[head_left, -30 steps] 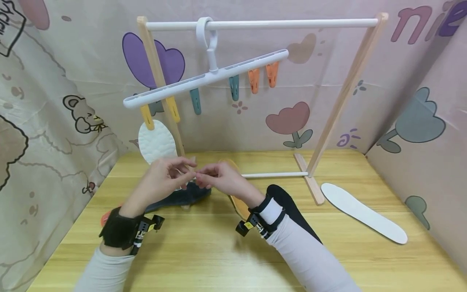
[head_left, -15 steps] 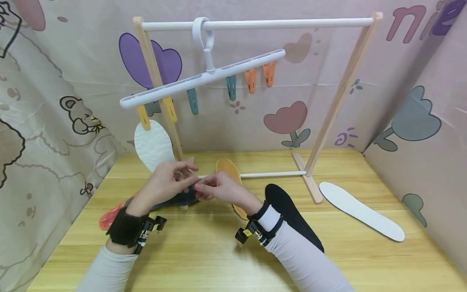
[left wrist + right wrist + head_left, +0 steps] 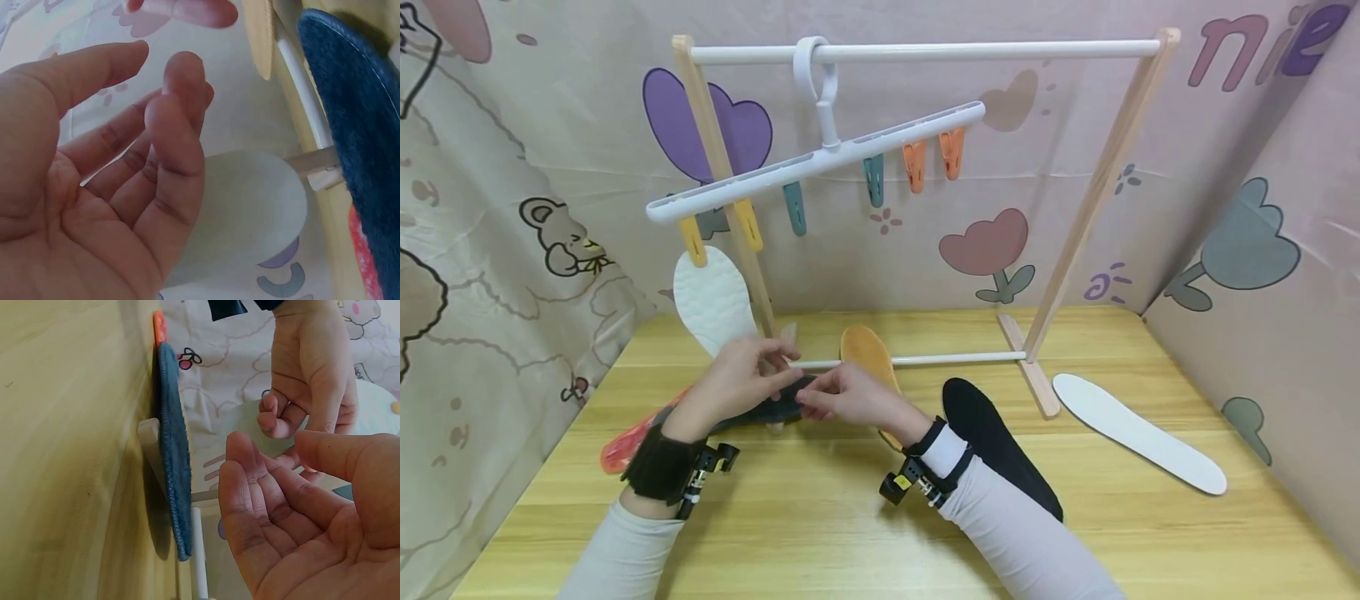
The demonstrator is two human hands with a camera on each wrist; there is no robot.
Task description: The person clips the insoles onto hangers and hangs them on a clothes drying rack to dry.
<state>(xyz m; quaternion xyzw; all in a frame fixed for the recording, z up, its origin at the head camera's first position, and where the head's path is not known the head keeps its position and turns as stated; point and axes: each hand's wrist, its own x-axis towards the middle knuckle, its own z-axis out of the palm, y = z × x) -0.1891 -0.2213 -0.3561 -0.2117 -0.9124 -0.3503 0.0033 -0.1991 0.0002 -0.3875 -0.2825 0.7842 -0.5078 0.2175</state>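
My left hand (image 3: 745,379) hovers in front of the white quilted insole (image 3: 711,300), its fingers loosely bent and nothing between thumb and fingertips. Just right of it, my right hand (image 3: 853,396) is also empty, thumb and fingers apart in the right wrist view. A small gap separates the two hands. Behind and below them lies a dark blue fuzzy insole (image 3: 350,94), partly covered in the head view. The white insole hangs from a yellow clip (image 3: 693,242) at the low left end of the tilted white hanger (image 3: 775,171). An orange insole (image 3: 867,348) stands partly behind my right hand.
The hanger hooks over the top rod (image 3: 985,52) of a wooden-legged rack. Several other clips, such as an orange clip (image 3: 952,154), hang along it. A black insole (image 3: 996,442), a white flat insole (image 3: 1138,433) and a red insole (image 3: 632,437) lie on the table (image 3: 820,533).
My hands have drawn slightly apart, the right one dropping a little, so more of the orange insole shows. The head view has shifted slightly. The hanger and its insole stay put.
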